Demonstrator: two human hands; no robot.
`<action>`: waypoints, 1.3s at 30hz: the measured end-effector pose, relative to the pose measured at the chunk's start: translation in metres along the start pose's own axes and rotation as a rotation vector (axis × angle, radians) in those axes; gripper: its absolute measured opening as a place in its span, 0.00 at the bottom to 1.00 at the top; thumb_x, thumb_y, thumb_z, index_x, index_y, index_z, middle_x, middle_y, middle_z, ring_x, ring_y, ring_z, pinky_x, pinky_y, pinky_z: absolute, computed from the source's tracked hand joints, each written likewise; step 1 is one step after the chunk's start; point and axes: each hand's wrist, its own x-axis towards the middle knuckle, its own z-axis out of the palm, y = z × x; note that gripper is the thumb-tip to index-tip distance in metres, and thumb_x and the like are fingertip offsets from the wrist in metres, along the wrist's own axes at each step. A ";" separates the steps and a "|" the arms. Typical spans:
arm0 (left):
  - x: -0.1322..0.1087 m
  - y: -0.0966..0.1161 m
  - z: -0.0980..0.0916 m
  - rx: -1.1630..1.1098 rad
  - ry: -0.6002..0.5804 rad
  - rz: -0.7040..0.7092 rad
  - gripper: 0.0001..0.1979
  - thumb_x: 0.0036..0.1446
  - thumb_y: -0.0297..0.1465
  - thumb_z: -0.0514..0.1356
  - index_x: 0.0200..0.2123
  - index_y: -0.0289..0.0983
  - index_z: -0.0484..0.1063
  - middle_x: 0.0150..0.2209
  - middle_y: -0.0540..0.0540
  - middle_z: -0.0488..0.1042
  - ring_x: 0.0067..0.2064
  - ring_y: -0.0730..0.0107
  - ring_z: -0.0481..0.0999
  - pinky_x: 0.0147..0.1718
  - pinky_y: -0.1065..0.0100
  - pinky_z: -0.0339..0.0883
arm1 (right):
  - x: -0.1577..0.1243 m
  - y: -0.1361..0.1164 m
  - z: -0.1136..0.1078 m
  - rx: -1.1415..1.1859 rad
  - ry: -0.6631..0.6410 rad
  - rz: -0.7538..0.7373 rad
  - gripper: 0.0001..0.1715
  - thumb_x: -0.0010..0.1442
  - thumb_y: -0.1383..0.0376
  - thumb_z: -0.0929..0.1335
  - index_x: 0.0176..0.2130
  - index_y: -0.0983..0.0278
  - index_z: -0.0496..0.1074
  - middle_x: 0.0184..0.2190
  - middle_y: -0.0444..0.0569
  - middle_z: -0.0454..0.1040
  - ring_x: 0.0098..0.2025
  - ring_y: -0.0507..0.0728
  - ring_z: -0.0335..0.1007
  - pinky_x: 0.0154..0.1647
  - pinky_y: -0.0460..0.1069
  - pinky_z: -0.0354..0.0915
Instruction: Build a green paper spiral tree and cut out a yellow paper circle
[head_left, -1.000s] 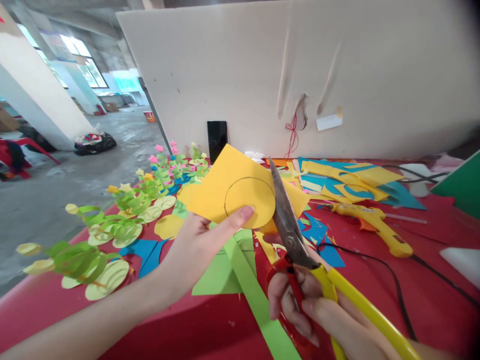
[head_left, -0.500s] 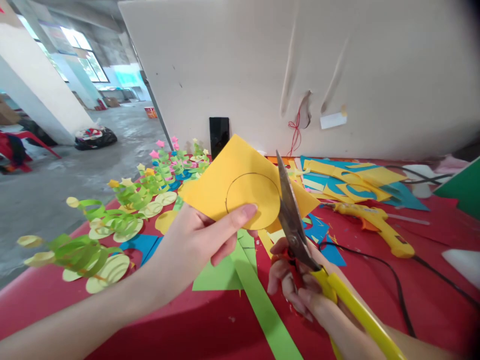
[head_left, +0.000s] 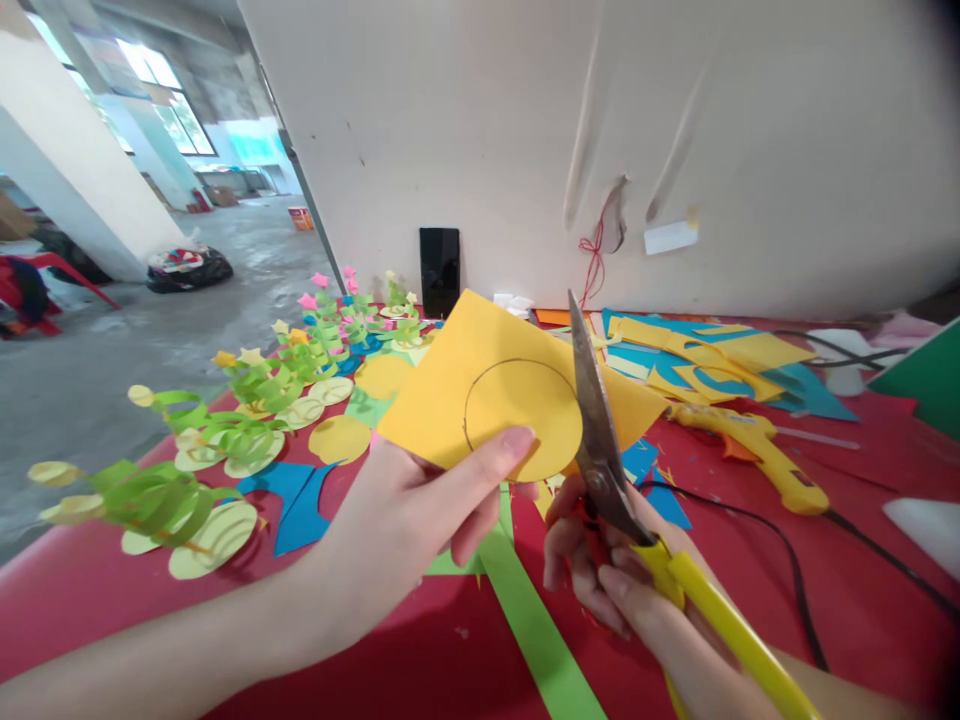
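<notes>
Between the thumb and fingers of my left hand (head_left: 442,500) is a sheet of yellow paper (head_left: 450,370) with a circle drawn on it in dark line. The thumb lies over the lower part of the circle. My right hand (head_left: 630,580) is closed round the handles of a pair of scissors (head_left: 596,400), partly yellow and partly red. The blades point up and meet the paper at the circle's right side, where the sheet is cut. Paper hides part of the lower blade. Below the sheet lies a long green paper strip (head_left: 525,620).
Curled green paper plants (head_left: 255,390) with star and round tops stand along the left. A yellow glue gun (head_left: 757,440) with a black cord lies right, before blue and yellow scraps (head_left: 810,395). A black phone (head_left: 439,270) leans against the white board (head_left: 487,120).
Both hands have shifted a little to the right, with the paper and the scissors. The paper has also dropped slightly, and yellow discs behind it show more fully.
</notes>
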 end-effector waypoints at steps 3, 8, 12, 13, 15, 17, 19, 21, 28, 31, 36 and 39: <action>0.000 -0.002 -0.001 -0.035 0.006 0.008 0.23 0.55 0.45 0.53 0.16 0.36 0.65 0.08 0.57 0.55 0.12 0.81 0.54 0.15 0.75 0.54 | 0.002 -0.002 -0.003 -0.046 -0.055 0.025 0.17 0.49 0.70 0.59 0.40 0.60 0.63 0.27 0.45 0.68 0.19 0.48 0.59 0.18 0.44 0.55; 0.000 -0.003 -0.002 -0.114 -0.014 0.023 0.20 0.55 0.43 0.54 0.18 0.36 0.66 0.09 0.58 0.56 0.12 0.83 0.53 0.14 0.76 0.52 | 0.001 -0.011 0.001 -0.033 -0.017 0.029 0.12 0.49 0.70 0.59 0.36 0.60 0.63 0.21 0.43 0.65 0.20 0.50 0.58 0.18 0.44 0.55; -0.002 -0.003 -0.002 -0.108 -0.034 0.004 0.24 0.56 0.44 0.53 0.13 0.36 0.60 0.09 0.56 0.55 0.12 0.82 0.54 0.14 0.76 0.52 | 0.001 -0.013 0.005 0.001 0.004 0.045 0.10 0.49 0.70 0.60 0.34 0.59 0.63 0.18 0.41 0.62 0.19 0.50 0.57 0.19 0.44 0.58; -0.002 -0.003 -0.002 -0.098 -0.025 -0.005 0.24 0.56 0.44 0.53 0.13 0.36 0.60 0.09 0.56 0.55 0.12 0.82 0.54 0.14 0.76 0.52 | 0.000 -0.013 0.005 0.030 0.007 0.049 0.10 0.49 0.69 0.60 0.34 0.59 0.64 0.19 0.42 0.63 0.19 0.50 0.58 0.20 0.45 0.59; -0.003 -0.004 -0.002 -0.078 -0.003 -0.013 0.23 0.56 0.43 0.53 0.14 0.36 0.62 0.09 0.56 0.55 0.12 0.82 0.53 0.14 0.76 0.52 | -0.001 -0.011 0.005 0.122 0.017 0.060 0.10 0.49 0.68 0.61 0.35 0.59 0.64 0.24 0.45 0.66 0.22 0.51 0.61 0.23 0.46 0.63; -0.004 -0.005 -0.002 -0.064 0.013 -0.013 0.22 0.56 0.43 0.53 0.16 0.36 0.64 0.08 0.56 0.55 0.12 0.82 0.54 0.14 0.76 0.52 | -0.003 -0.009 0.005 0.208 0.034 0.075 0.11 0.49 0.67 0.61 0.36 0.59 0.64 0.28 0.46 0.66 0.25 0.51 0.64 0.26 0.47 0.65; -0.003 -0.005 -0.002 -0.064 0.017 -0.015 0.22 0.56 0.43 0.53 0.15 0.36 0.63 0.08 0.56 0.55 0.12 0.82 0.54 0.14 0.76 0.52 | -0.003 -0.006 0.005 0.197 0.036 0.094 0.12 0.49 0.67 0.61 0.37 0.58 0.65 0.25 0.45 0.66 0.24 0.52 0.63 0.24 0.47 0.64; -0.003 -0.004 -0.001 -0.078 0.005 -0.015 0.22 0.55 0.43 0.54 0.15 0.36 0.63 0.08 0.57 0.55 0.12 0.82 0.53 0.13 0.76 0.51 | -0.003 -0.004 0.004 0.126 0.028 0.101 0.13 0.49 0.67 0.61 0.38 0.58 0.65 0.21 0.43 0.64 0.19 0.51 0.60 0.20 0.46 0.62; -0.001 -0.003 -0.003 -0.100 -0.017 -0.003 0.25 0.55 0.43 0.54 0.11 0.36 0.56 0.08 0.55 0.54 0.13 0.81 0.55 0.14 0.75 0.53 | -0.001 -0.010 0.004 -0.059 0.049 0.009 0.15 0.50 0.68 0.59 0.39 0.59 0.64 0.15 0.40 0.62 0.17 0.51 0.58 0.19 0.45 0.58; 0.000 -0.001 -0.004 -0.146 -0.033 0.003 0.23 0.55 0.42 0.55 0.13 0.37 0.59 0.09 0.56 0.56 0.12 0.81 0.54 0.11 0.77 0.50 | 0.000 -0.014 0.002 -0.107 0.030 0.005 0.15 0.50 0.69 0.59 0.39 0.60 0.64 0.15 0.40 0.63 0.16 0.51 0.57 0.17 0.45 0.56; 0.001 0.000 -0.005 -0.142 -0.031 -0.007 0.23 0.54 0.42 0.56 0.14 0.36 0.59 0.09 0.56 0.57 0.13 0.82 0.54 0.12 0.79 0.51 | 0.003 -0.019 -0.005 -0.108 -0.047 0.039 0.14 0.49 0.69 0.60 0.38 0.61 0.65 0.16 0.41 0.64 0.17 0.50 0.58 0.18 0.45 0.56; 0.001 -0.001 -0.007 -0.131 -0.018 -0.041 0.22 0.54 0.42 0.56 0.14 0.36 0.59 0.10 0.55 0.57 0.14 0.81 0.54 0.13 0.79 0.52 | 0.002 -0.018 -0.006 -0.090 -0.058 0.029 0.12 0.50 0.68 0.59 0.37 0.60 0.65 0.16 0.42 0.65 0.17 0.50 0.59 0.17 0.45 0.56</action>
